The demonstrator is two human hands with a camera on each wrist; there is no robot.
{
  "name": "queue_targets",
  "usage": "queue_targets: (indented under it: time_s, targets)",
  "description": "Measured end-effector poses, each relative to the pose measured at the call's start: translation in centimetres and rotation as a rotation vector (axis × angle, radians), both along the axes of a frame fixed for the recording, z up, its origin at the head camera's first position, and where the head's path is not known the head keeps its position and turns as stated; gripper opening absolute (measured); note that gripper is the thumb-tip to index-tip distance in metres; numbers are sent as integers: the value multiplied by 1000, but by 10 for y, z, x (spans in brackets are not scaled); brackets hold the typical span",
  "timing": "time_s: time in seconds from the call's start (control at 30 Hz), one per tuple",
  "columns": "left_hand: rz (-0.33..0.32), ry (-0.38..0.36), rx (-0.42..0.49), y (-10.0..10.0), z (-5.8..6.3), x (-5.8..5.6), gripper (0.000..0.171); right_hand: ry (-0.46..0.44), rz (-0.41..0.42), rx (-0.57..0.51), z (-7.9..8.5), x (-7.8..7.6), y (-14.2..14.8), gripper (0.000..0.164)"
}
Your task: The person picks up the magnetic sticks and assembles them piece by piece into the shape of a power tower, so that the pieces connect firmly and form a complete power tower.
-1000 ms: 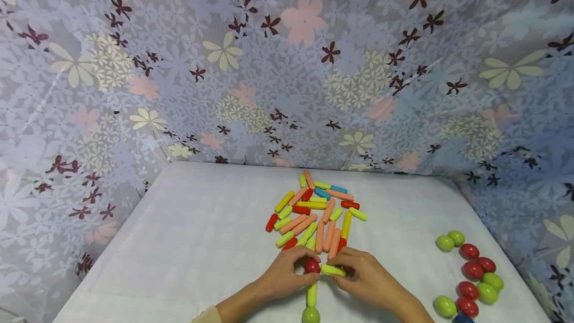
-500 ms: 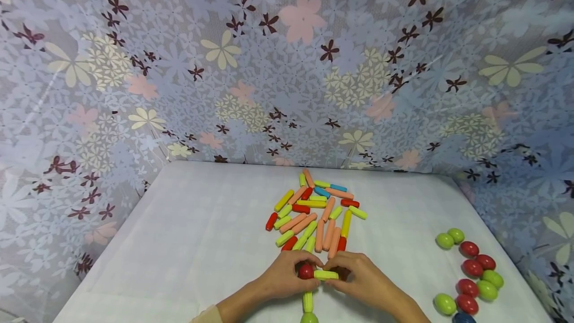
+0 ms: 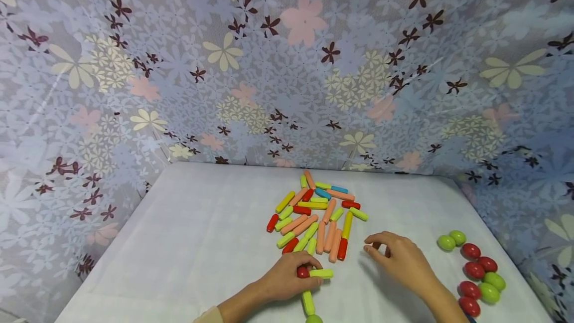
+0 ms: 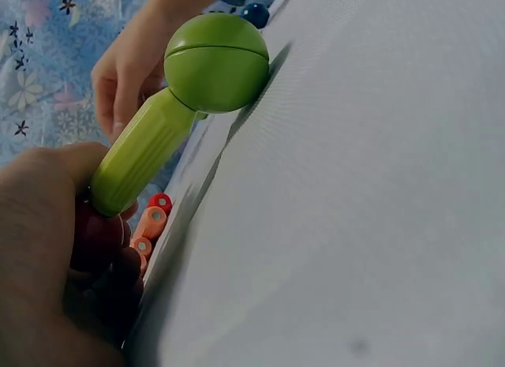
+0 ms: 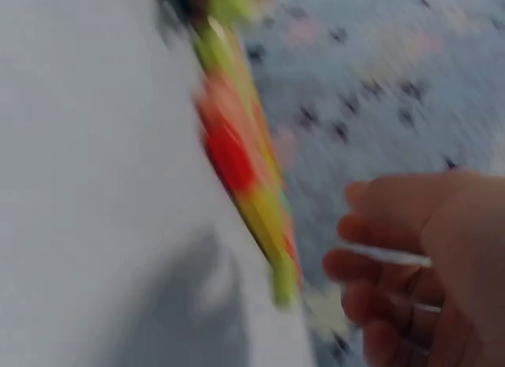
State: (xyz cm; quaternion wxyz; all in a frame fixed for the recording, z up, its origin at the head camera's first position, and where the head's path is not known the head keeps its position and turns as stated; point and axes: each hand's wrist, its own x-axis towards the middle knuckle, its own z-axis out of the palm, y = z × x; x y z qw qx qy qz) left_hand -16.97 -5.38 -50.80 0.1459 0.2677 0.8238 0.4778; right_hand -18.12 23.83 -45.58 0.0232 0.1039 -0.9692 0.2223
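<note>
My left hand (image 3: 286, 275) grips a red ball (image 3: 303, 272) between thumb and fingers. From that ball a short yellow-green rod (image 3: 322, 273) sticks out to the right, by the thumb tip. A second yellow-green rod (image 4: 142, 150) runs from the red ball to a green ball (image 4: 217, 63), and a seam circles this ball in the left wrist view. My right hand (image 3: 401, 255) hovers over the table to the right of the rods, fingers loosely bent, holding nothing. In the blurred right wrist view its fingers (image 5: 367, 296) have only air between them.
Beyond the left hand lies a spread of short rods in salmon, red, yellow, yellow-green and blue, among them a yellow rod (image 3: 347, 224). Several red and green balls, including a red ball (image 3: 474, 270), sit at the right edge of the white table (image 3: 179, 243). A flowered cloth (image 3: 287, 88) hangs behind.
The right hand brought the short yellow-green rod against the red ball, let go and moved off to the right. The left hand keeps hold of the red ball.
</note>
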Motion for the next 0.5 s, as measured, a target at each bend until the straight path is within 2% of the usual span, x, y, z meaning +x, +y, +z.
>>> queue_targets:
  time_s: [0.1,0.2,0.37,0.5]
  targets:
    - [-3,4,-15,-1,0,-1,20,18,-66,85,10,-5,34,28]
    - [-18,35,-30,-1,-2,-1,21,-16,-136,141,20,-7,75,48]
    - [-34,94,-65,-2,-4,-2,22,-198,-249,141,25,-10,132,84]
    - [-39,107,-77,-2,-5,-4,23,-307,-356,149,15,-12,160,91]
